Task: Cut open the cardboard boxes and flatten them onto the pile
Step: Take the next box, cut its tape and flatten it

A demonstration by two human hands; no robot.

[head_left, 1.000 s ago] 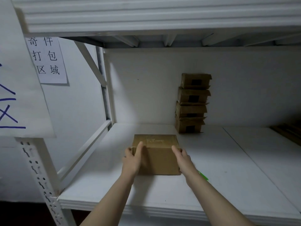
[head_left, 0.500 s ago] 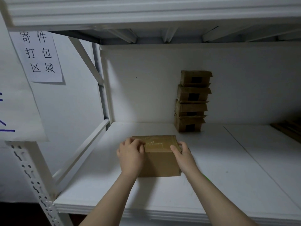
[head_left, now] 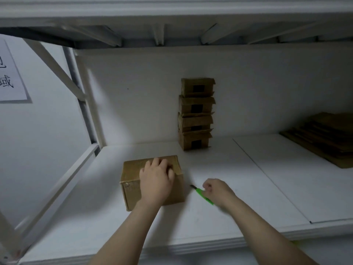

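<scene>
A closed brown cardboard box [head_left: 131, 180] stands on the white shelf [head_left: 229, 217], left of centre. My left hand [head_left: 155, 180] lies on the box's top and presses down, its fingers bent over the far part of the lid. To the right of the box a green utility knife [head_left: 199, 193] lies low on the shelf, its dark tip pointing at the box. My right hand [head_left: 219, 191] has its fingers curled round the knife's rear end. A pile of flattened cardboard [head_left: 324, 136] rests at the far right of the shelf.
Several small brown boxes [head_left: 195, 115] are stacked in a column against the back wall. A white rack post with a diagonal brace [head_left: 84, 104] borders the shelf on the left. The upper shelf hangs close overhead. A paper sign [head_left: 9, 79] is on the left wall.
My left hand moved from the box's side onto its top. My right hand left the box and went right to the green knife. The box turned slightly and the view shifted right.
</scene>
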